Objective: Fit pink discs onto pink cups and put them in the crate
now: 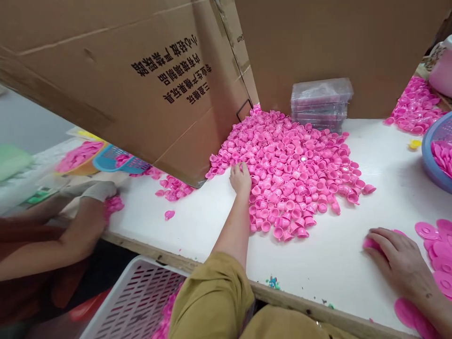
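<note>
A big heap of small pink toy cups (289,174) spreads over the white tabletop. At its left edge is my left hand (241,179), its fingers curled in against the cups; what they hold, if anything, is hidden. To the right, low over the table, my right hand (397,256) has its fingers bent around pink plastic that peeks out at the fingertips and behind the knuckles, which looks like toy saucers. Flat pink toy saucers (443,254) lie overlapping beside that hand, and more of them (411,313) are under the wrist.
Cardboard panels (141,94) stand behind and left of the heap. Clear plastic boxes (321,103) are stacked against the rear panel (335,52). A blue basket (431,150) is at right. A white crate (130,301) sits below the table edge. At left, a co-worker's gloved hands (95,190) handle pink pieces.
</note>
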`<state>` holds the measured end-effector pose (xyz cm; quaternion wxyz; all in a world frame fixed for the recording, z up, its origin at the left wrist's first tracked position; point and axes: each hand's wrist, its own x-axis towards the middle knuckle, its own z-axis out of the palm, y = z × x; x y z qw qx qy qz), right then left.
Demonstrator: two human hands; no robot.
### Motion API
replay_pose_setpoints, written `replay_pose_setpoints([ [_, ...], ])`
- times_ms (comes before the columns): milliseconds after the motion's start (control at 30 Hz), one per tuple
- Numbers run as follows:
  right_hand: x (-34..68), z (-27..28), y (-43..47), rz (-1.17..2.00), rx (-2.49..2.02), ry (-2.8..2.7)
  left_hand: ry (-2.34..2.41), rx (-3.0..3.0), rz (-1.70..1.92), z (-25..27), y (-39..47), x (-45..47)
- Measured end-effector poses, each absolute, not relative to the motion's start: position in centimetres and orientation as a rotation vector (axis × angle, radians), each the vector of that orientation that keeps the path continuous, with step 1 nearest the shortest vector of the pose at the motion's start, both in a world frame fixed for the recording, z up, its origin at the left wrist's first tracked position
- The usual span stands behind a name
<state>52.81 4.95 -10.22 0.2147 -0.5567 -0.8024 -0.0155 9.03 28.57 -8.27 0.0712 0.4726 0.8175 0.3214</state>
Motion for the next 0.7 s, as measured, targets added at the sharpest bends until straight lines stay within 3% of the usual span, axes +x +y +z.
replay_pose_setpoints([
  [333, 52.1, -8.9, 5.2, 0.044, -1.431, -2.172, 2.075, 1.685, 0.870, -7.1, 28.4, 11.8],
  [500, 52.2, -8.5, 5.2, 0.139, -1.379, -2.107, 2.068, 1.977, 0.963, -4.0, 22.2, 13.9],
  [700, 52.8, -8.5, 5.3, 0.115, -1.349, -2.084, 1.597, 2.558, 0.261, -4.2, 9.5, 19.1],
])
